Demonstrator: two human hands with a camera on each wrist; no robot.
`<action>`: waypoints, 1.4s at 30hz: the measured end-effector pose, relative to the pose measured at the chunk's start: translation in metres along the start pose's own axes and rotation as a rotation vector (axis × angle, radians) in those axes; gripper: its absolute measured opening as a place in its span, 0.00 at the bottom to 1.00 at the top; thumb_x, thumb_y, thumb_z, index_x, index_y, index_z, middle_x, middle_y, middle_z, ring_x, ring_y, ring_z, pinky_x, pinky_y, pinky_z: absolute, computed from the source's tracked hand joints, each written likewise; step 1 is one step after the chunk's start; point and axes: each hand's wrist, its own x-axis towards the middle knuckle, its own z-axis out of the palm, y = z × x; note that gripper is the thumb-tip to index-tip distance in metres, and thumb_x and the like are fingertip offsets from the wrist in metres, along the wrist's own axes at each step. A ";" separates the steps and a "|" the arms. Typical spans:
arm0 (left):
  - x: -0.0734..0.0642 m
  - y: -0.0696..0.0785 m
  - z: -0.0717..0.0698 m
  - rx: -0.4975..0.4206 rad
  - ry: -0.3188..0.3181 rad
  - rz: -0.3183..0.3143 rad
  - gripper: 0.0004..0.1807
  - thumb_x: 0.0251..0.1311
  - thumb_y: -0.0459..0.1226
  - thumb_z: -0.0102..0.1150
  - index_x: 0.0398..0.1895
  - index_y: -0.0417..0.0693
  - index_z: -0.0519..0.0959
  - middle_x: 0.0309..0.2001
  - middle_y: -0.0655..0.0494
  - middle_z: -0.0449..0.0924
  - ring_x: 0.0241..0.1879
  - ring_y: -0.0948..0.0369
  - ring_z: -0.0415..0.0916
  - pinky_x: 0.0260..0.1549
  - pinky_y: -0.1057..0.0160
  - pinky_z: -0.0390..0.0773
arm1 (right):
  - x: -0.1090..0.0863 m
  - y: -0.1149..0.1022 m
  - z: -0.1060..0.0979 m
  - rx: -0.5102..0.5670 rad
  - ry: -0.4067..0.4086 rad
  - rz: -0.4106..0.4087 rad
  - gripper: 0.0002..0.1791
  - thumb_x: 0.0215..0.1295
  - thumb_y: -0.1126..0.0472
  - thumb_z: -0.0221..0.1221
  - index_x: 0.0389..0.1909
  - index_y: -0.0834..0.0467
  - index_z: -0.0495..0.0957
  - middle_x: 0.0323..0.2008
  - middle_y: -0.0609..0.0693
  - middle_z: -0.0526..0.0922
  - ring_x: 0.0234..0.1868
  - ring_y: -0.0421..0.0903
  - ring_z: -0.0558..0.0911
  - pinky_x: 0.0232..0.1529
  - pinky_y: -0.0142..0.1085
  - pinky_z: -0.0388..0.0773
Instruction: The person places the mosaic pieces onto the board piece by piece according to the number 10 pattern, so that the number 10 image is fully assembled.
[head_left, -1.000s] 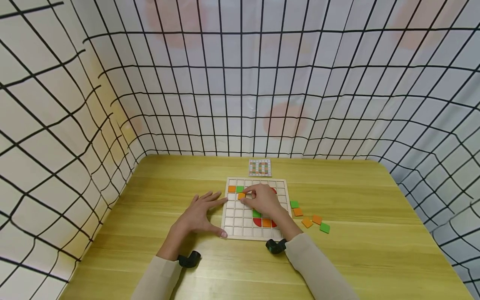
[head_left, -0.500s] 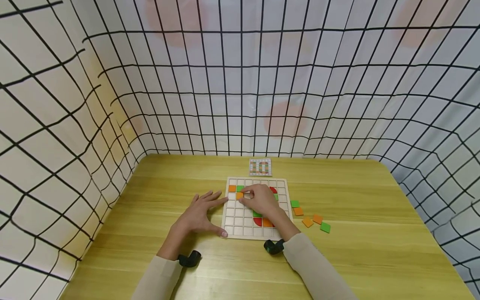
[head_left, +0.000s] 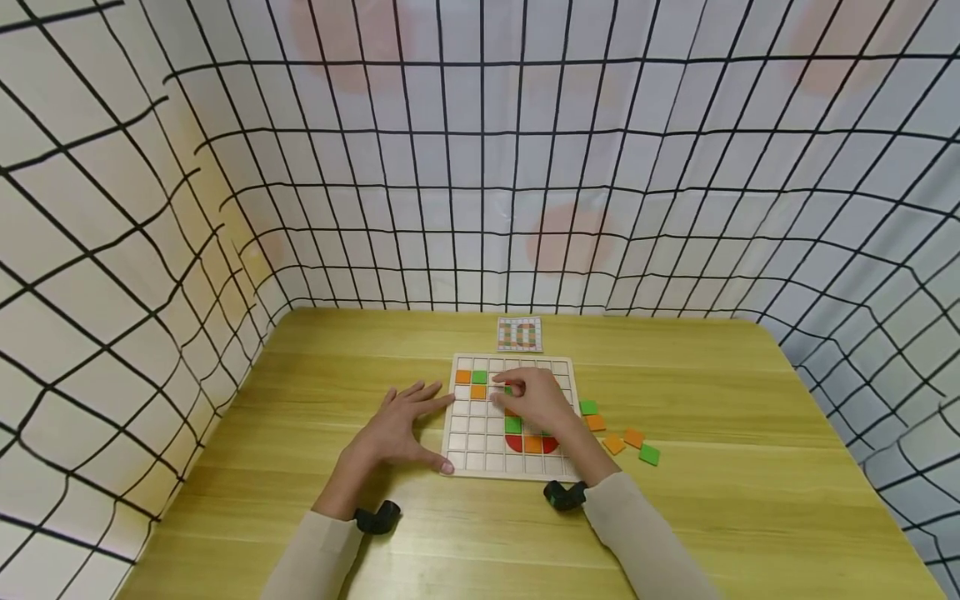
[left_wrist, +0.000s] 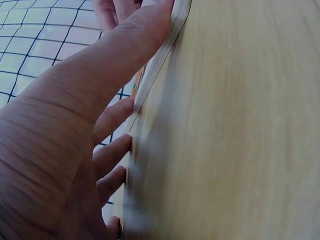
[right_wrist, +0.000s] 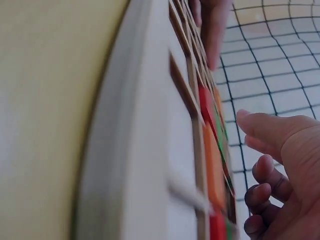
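Observation:
A wooden grid board lies on the table with coloured tiles in some squares. My left hand rests spread at its left edge, thumb at the near corner and forefinger farther up; the left wrist view shows the thumb against the board's side. Over the board's upper middle, my right hand holds nothing, its thumb and forefinger apart. Just left of its fingertips, an orange tile sits in a square below a green tile. The right hand covers part of the tiles on the right half.
Loose green and orange tiles are scattered on the table right of the board. A small pattern card lies beyond the board's far edge. Netting over white sheeting surrounds the table's back and sides.
The orange tile has gone from tilted in the right fingers to flat in its square. My right hand has let it go and shifted right; the left hand has stayed put.

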 end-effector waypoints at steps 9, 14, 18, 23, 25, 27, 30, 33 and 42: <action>0.000 0.002 -0.002 -0.012 0.003 0.000 0.63 0.30 0.71 0.80 0.77 0.67 0.68 0.82 0.52 0.56 0.82 0.43 0.46 0.77 0.29 0.37 | -0.026 0.022 -0.046 0.003 0.056 0.040 0.16 0.66 0.51 0.69 0.52 0.52 0.88 0.21 0.46 0.71 0.22 0.43 0.66 0.26 0.33 0.61; -0.001 0.001 0.000 -0.007 0.001 0.007 0.63 0.30 0.71 0.79 0.76 0.66 0.68 0.82 0.52 0.56 0.82 0.42 0.46 0.77 0.29 0.38 | -0.048 0.041 -0.067 -0.042 0.082 0.093 0.16 0.65 0.51 0.70 0.51 0.52 0.88 0.21 0.46 0.69 0.24 0.44 0.65 0.27 0.33 0.61; -0.002 0.000 0.001 -0.007 -0.008 -0.001 0.63 0.30 0.72 0.79 0.76 0.67 0.68 0.82 0.52 0.56 0.82 0.42 0.46 0.77 0.29 0.38 | -0.066 0.056 -0.081 -0.088 0.082 0.105 0.16 0.66 0.51 0.70 0.51 0.53 0.88 0.23 0.46 0.71 0.26 0.43 0.67 0.31 0.34 0.64; -0.002 0.001 0.001 -0.006 -0.003 0.002 0.63 0.31 0.72 0.79 0.77 0.66 0.68 0.82 0.52 0.56 0.82 0.42 0.46 0.77 0.29 0.38 | -0.085 0.071 -0.099 -0.120 0.079 0.096 0.20 0.65 0.46 0.70 0.53 0.52 0.87 0.24 0.45 0.72 0.26 0.41 0.68 0.32 0.33 0.66; -0.001 0.001 0.001 -0.003 0.003 0.006 0.63 0.31 0.71 0.79 0.77 0.66 0.68 0.81 0.51 0.56 0.82 0.42 0.46 0.76 0.28 0.38 | -0.092 0.077 -0.105 -0.143 0.084 0.083 0.22 0.64 0.45 0.71 0.53 0.53 0.87 0.23 0.44 0.71 0.26 0.40 0.68 0.33 0.33 0.66; -0.001 0.001 0.002 -0.001 0.003 0.006 0.63 0.31 0.71 0.79 0.77 0.66 0.68 0.81 0.51 0.56 0.82 0.42 0.47 0.76 0.28 0.38 | -0.100 0.082 -0.110 -0.173 0.084 0.067 0.23 0.63 0.44 0.71 0.53 0.53 0.87 0.22 0.43 0.70 0.25 0.39 0.67 0.33 0.33 0.65; -0.001 0.001 0.001 -0.001 -0.004 0.001 0.63 0.31 0.72 0.78 0.77 0.66 0.68 0.82 0.52 0.56 0.82 0.43 0.46 0.77 0.29 0.38 | -0.114 0.090 -0.117 -0.208 0.078 0.061 0.25 0.62 0.42 0.71 0.54 0.54 0.87 0.22 0.42 0.70 0.25 0.38 0.66 0.33 0.32 0.65; -0.002 0.002 0.001 0.000 -0.010 -0.005 0.62 0.30 0.72 0.78 0.77 0.67 0.68 0.82 0.53 0.56 0.82 0.43 0.46 0.77 0.29 0.38 | -0.127 0.096 -0.124 -0.212 0.076 0.075 0.29 0.59 0.42 0.73 0.55 0.55 0.86 0.23 0.43 0.71 0.24 0.37 0.65 0.31 0.32 0.64; -0.002 0.003 -0.001 0.000 -0.002 -0.011 0.62 0.31 0.71 0.79 0.77 0.68 0.68 0.82 0.53 0.56 0.82 0.43 0.46 0.77 0.30 0.37 | -0.150 0.110 -0.137 -0.152 0.011 0.140 0.37 0.51 0.38 0.77 0.58 0.53 0.84 0.26 0.46 0.73 0.26 0.38 0.66 0.27 0.33 0.63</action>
